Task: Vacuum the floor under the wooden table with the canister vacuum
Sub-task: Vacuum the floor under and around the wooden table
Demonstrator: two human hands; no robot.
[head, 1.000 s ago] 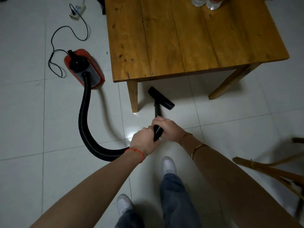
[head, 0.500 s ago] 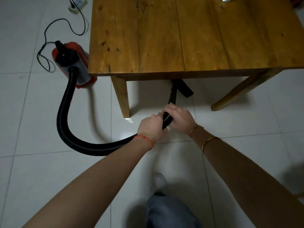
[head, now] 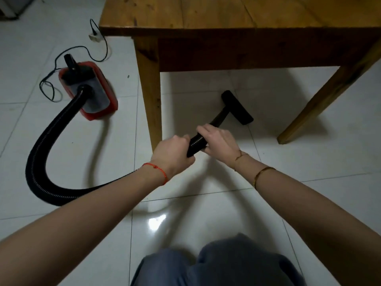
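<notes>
Left hand (head: 172,155) and right hand (head: 219,139) both grip black hose (head: 196,142), fingers curled round it. Nozzle (head: 237,107) on floor (head: 206,203) under wooden table (head: 226,46). Red canister vacuum (head: 88,91) far left, beside table leg.

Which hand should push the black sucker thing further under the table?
Probably the right hand. It grips the hose nearest the nozzle, pointing under the table. The left hand grips behind and can steady it.
</notes>
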